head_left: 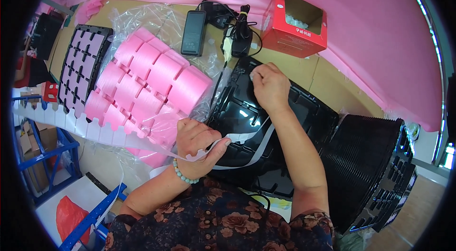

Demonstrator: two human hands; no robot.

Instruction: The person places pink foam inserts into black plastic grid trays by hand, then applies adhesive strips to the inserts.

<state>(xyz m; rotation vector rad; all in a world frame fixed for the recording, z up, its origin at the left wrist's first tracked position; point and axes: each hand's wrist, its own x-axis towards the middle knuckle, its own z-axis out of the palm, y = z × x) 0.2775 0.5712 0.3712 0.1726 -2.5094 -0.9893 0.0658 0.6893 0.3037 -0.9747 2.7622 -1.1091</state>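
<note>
My left hand point(195, 145) is closed on a long white strip point(107, 132) with a notched edge, pinched between thumb and fingers. From there the strip runs off to the far left, and its other part loops over the black plastic tray point(294, 108). My right hand point(271, 85) is closed, fingertips pinched together above the tray's far left corner. A tiny pale bit shows at those fingertips, too small to name. Left of the tray lies a stack of pink notched sheets point(147, 75) in clear plastic wrap.
A tall stack of black trays point(365, 156) stands at the right. Behind are a red box point(294, 39) with white contents, a black handheld device point(194, 32) and bundled black cables point(242, 30). A black tray with lilac pieces point(83, 63) and a blue rack point(47, 156) are leftward.
</note>
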